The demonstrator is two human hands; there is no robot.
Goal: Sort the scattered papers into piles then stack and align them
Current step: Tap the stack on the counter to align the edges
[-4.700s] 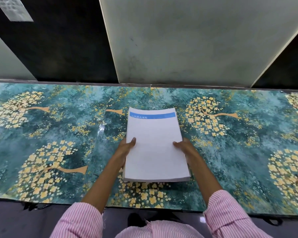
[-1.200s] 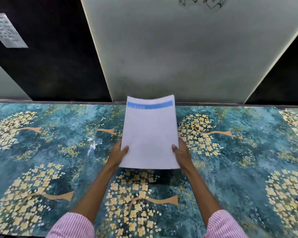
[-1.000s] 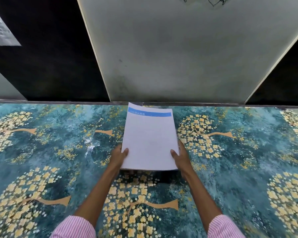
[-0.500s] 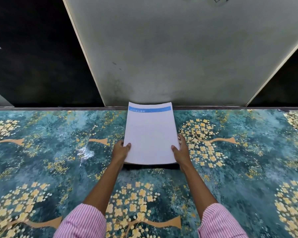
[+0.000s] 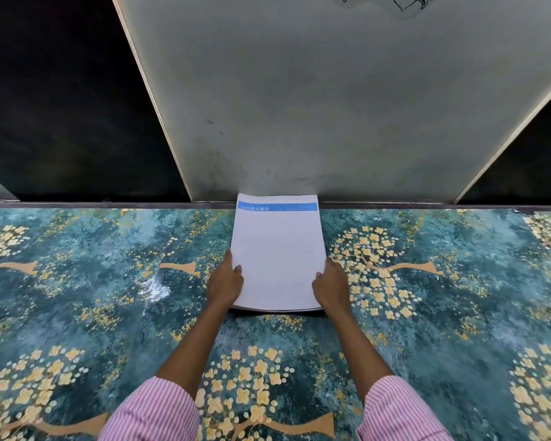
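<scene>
A stack of papers [image 5: 277, 256] sits in the middle of the tabletop [image 5: 458, 313], which is covered in teal cloth patterned with yellow flowering trees. The stack's far end carries a blue band [image 5: 277, 206] and reaches the tabletop's far edge, just in front of a pale grey panel [image 5: 331, 106]. The left grip [image 5: 225, 283] is clamped on the stack's left side and the right grip [image 5: 331, 286] on its right side, both near the near corners with thumbs on the top sheet, and pink striped sleeves [image 5: 153, 412] show at the near edge.
</scene>
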